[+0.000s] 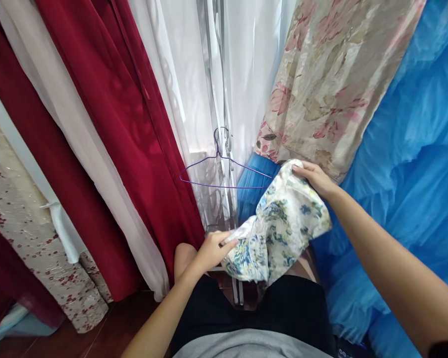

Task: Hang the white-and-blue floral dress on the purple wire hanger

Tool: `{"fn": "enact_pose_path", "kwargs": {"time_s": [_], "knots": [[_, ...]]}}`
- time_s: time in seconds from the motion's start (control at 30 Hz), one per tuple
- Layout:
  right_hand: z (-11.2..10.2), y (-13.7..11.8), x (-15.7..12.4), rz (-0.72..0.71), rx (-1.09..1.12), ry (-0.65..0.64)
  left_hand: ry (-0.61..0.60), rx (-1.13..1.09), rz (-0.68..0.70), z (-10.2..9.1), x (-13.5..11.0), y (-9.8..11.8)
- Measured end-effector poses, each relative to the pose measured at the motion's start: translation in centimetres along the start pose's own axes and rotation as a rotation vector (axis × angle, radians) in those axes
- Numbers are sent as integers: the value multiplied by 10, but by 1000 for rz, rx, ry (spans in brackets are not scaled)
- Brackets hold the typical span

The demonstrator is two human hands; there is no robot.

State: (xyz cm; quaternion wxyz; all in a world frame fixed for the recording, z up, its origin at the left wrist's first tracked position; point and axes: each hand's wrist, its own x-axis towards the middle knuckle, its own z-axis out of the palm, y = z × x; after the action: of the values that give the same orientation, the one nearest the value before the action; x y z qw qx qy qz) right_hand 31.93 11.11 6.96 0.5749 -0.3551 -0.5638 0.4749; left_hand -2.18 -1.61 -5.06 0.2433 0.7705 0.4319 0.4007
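Stretched between my two hands is a white garment (283, 223) with a blue, green and yellow floral print; its exact kind is hard to make out. My left hand (214, 251) pinches its lower left edge near my knee. Higher up on the right, my right hand (317, 179) grips the top edge, thumb and fingers closed on the cloth. Just behind the cloth hangs a thin purple wire hanger (224, 158), its right end hidden by the garment. The hanger's hook is up against a metal stand with several hooks (227, 144).
Dark red drapes (108, 99) and white cloth (179, 59) hang at the left and centre. A beige floral cloth (321, 94) and a ruffled blue tulle mass (406, 174) fill the right. A pale blue basin (30, 323) stands on the tiled floor (123, 323) at lower left.
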Motion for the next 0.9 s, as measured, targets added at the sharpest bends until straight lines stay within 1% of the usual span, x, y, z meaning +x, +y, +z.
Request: {"fn": "enact_pose_path", "kwargs": {"time_s": [0.07,0.13,0.2,0.27,0.33,0.4,0.47,0.5,0.57,0.63,0.67,0.73,0.83,0.9], "knots": [[16,4,38,-23,-6,-10,136,41,114,-19,15,19],[42,6,67,4,-16,-42,218,36,180,-34,25,35],[70,7,82,49,-36,-110,273,14,188,-47,29,46],[91,5,86,117,-57,-227,310,22,153,-62,26,49],[100,3,83,184,-49,-365,313,48,94,-79,21,40],[98,1,78,228,-13,-451,280,15,9,-99,15,21],[91,-2,74,251,6,-462,277,-50,-103,-118,11,-6],[88,-4,73,258,1,-457,296,-50,-162,-126,11,-21],[84,-6,73,266,-19,-458,342,38,-253,-142,16,-48],[83,-8,73,277,-29,-463,378,136,-290,-156,27,-67],[84,-8,73,287,-26,-462,396,163,-291,-164,36,-73],[87,-9,73,307,-9,-450,450,181,-265,-179,58,-77],[92,-11,70,348,10,-381,525,211,-213,-197,97,-71],[94,-13,66,386,17,-332,565,222,-151,-203,121,-62]]}}
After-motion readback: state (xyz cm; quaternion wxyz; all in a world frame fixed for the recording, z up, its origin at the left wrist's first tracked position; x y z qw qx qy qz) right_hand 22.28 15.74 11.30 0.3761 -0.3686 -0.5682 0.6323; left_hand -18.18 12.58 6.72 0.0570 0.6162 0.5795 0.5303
